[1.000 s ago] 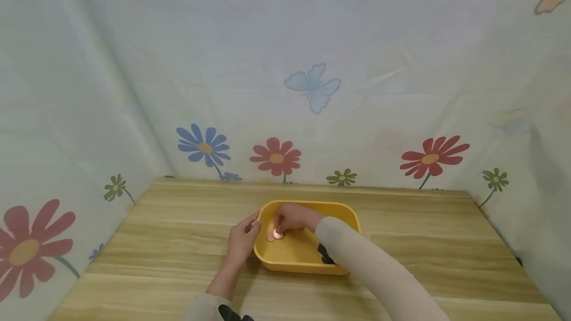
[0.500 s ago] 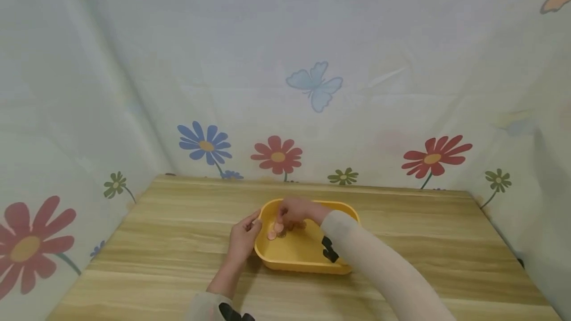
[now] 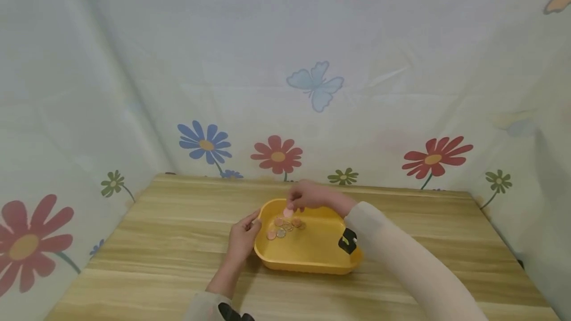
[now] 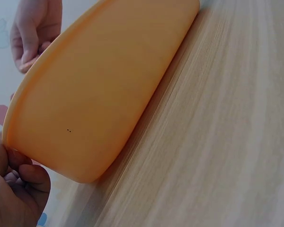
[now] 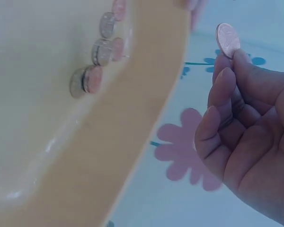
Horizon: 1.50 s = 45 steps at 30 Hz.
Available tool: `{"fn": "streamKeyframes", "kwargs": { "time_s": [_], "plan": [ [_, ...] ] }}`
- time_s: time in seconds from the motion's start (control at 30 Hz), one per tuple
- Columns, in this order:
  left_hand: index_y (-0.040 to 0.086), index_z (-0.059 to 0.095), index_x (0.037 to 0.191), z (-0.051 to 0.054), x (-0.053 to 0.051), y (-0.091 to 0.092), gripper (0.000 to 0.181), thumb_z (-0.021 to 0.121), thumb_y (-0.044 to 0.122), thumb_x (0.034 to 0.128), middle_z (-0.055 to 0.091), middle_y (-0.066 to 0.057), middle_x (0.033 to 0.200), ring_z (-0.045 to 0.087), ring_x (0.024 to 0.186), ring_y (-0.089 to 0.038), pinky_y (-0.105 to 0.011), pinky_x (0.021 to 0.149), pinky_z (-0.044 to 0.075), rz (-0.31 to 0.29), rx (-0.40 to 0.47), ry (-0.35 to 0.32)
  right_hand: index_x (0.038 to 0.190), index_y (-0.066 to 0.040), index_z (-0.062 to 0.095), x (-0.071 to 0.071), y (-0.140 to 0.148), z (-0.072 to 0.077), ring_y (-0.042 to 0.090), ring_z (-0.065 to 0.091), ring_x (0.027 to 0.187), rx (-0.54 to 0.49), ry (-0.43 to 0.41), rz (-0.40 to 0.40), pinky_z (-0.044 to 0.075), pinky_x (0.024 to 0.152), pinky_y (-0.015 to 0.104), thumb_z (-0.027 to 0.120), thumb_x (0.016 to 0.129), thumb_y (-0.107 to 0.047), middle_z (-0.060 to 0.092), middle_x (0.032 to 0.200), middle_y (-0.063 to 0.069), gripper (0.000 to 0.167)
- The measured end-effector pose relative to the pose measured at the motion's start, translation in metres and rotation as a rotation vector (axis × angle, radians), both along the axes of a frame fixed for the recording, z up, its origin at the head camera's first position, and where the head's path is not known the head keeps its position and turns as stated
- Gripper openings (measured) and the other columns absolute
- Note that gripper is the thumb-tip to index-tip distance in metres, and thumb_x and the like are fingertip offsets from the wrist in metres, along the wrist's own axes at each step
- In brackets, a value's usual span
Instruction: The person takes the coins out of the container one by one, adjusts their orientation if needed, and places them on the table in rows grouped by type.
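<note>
Coin [image 5: 228,40] raised at tray's far rim; other coins [image 3: 287,227] on tray floor

Position of coin: up by far rim, toward left end of yellow tray [image 3: 312,249], apart from tray wall and from other coins. Copper-toned, tipped up on edge in right wrist view.

Grip, right hand [image 5: 253,132]: coin pinched between thumb and index finger, remaining fingers loosely curled with nothing in them.

Inside tray: roughly half a dozen other coins, some coppery, some silvery, clustered near left end; a few overlapping or touching. Exact count: cannot tell.

Grip, left hand [image 3: 242,237]: fingers and thumb closed on rim at tray's left end, apparently for steadying.

Progress, as judged: one coin clear of tray floor and in hand; cluster yet to be dealt with. More left than done, by look of tray; true share uncertain.

Farther out: wood-grain table [image 3: 156,251] under tray; pale sleeves [image 3: 397,256] with black wrist units [image 3: 347,241]; flower-and-butterfly backdrop [image 3: 357,38] behind.
</note>
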State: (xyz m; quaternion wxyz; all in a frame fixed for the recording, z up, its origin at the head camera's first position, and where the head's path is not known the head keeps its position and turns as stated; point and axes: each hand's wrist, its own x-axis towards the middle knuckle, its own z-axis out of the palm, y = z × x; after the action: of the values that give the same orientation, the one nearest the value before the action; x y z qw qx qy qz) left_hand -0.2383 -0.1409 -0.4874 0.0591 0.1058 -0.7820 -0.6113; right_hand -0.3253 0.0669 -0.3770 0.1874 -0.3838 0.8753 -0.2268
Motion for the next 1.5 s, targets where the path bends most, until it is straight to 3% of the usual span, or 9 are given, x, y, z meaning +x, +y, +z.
{"fn": "streamKeyframes", "kwargs": {
  "time_s": [0.2, 0.53, 0.77, 1.17, 1.5],
  "plan": [
    [0.000, 0.060, 0.140, 0.001, 0.000, 0.001, 0.041, 0.060, 0.013, 0.1002, 0.047, 0.004, 0.070, 0.043, 0.057, -0.006, -0.016, 0.046, 0.039, -0.001, 0.010, -0.003, 0.088, -0.003, 0.069, 0.012, 0.023, 0.010, 0.012, 0.057, 0.067, -0.060, -0.035, -0.103, 0.047, 0.065, 0.020, 0.064, 0.100, -0.013, 0.069, 0.084, 0.011, 0.017],
    [0.001, 0.060, 0.140, 0.003, 0.001, 0.000, 0.042, 0.060, 0.015, 0.1007, 0.048, 0.004, 0.071, 0.043, 0.056, -0.007, -0.017, 0.046, 0.039, 0.002, 0.013, -0.006, 0.089, -0.002, 0.070, 0.027, 0.058, 0.014, 0.015, 0.054, 0.067, -0.079, -0.076, -0.171, 0.046, 0.063, 0.023, 0.061, 0.100, -0.009, 0.067, 0.082, 0.009, 0.016],
    [0.002, 0.060, 0.141, 0.004, 0.001, 0.000, 0.042, 0.060, 0.015, 0.1005, 0.050, 0.003, 0.071, 0.045, 0.057, -0.007, -0.017, 0.046, 0.041, -0.004, 0.014, -0.006, 0.086, -0.002, 0.070, 0.033, 0.074, 0.008, 0.017, 0.055, 0.063, -0.105, -0.079, -0.209, 0.044, 0.059, 0.024, 0.062, 0.100, -0.008, 0.065, 0.075, 0.007, 0.017],
    [0.000, 0.060, 0.140, 0.005, 0.002, 0.003, 0.042, 0.060, 0.014, 0.1001, 0.051, 0.003, 0.072, 0.045, 0.058, -0.007, -0.017, 0.047, 0.040, -0.001, 0.021, -0.006, 0.089, 0.001, 0.068, 0.047, 0.104, -0.007, 0.012, 0.054, 0.067, -0.178, -0.112, -0.289, 0.051, 0.063, 0.027, 0.061, 0.098, -0.005, 0.066, 0.080, 0.008, 0.013],
    [0.000, 0.061, 0.140, 0.004, 0.002, 0.002, 0.042, 0.060, 0.013, 0.0998, 0.052, 0.002, 0.072, 0.045, 0.058, -0.008, -0.016, 0.047, 0.040, 0.011, 0.032, -0.001, 0.089, 0.003, 0.066, 0.054, 0.137, -0.022, 0.014, 0.051, 0.067, -0.229, -0.117, -0.322, 0.046, 0.060, 0.024, 0.062, 0.099, -0.006, 0.060, 0.078, 0.008, 0.014]
  ]
}}
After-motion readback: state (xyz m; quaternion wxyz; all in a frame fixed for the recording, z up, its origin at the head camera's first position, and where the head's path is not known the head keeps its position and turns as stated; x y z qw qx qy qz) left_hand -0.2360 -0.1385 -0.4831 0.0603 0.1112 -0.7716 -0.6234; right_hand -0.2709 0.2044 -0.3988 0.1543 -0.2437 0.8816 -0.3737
